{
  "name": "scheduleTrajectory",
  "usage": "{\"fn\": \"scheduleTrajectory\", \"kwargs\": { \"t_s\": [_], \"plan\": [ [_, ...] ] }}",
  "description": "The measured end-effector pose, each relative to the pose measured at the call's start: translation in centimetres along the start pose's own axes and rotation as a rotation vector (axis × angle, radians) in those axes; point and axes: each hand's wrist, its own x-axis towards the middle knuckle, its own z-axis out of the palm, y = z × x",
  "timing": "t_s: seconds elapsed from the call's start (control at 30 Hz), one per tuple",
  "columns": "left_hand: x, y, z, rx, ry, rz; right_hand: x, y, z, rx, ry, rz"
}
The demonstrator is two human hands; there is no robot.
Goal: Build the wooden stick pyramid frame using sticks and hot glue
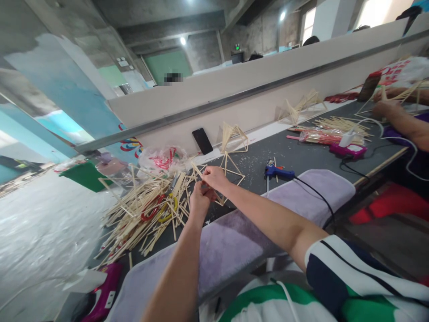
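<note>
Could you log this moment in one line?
Right hand: pinching slender pale wooden stick | Left hand: alongside, grip unclear | Nearby: angular pale wooden-stick frame | On dark grey table: blue glue gun

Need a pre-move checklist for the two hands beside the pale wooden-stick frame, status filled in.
1. Left hand and right hand close together beside the pale wooden-stick frame: ok.
2. Firm grip at the fingertips: cannot tell, the fingers hide it.
3. Blue glue gun with black cord out of both hands: ok, it is on the dark grey tabletop to their right.
4. Glue gun hot: cannot tell.
5. Red-handled tool and yellow-handled tool clear of the loose pale wooden sticks: not ok, both lie among them.
6. Black rectangular phone apart from the hands: ok, beyond them by the off-white partition.
</note>
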Motion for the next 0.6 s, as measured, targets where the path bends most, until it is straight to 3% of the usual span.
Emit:
{"fn": "scheduleTrajectory", "kwargs": {
  "t_s": [0.27,0.43,0.6],
  "plan": [
    [0.6,-0.1,-1.5,0.077,0.015,-0.049,-0.4,0.1,0.2,-0.012,0.05,-0.075],
    [1.4,0.6,-3.2,0.06,0.157,-0.059,-0.6,0.2,0.4,0.01,0.055,-0.109],
    [3.1,3.1,-4.0,0.053,0.272,0.044,-0.4,0.8,1.0,0.021,0.056,-0.105]
  ]
}}
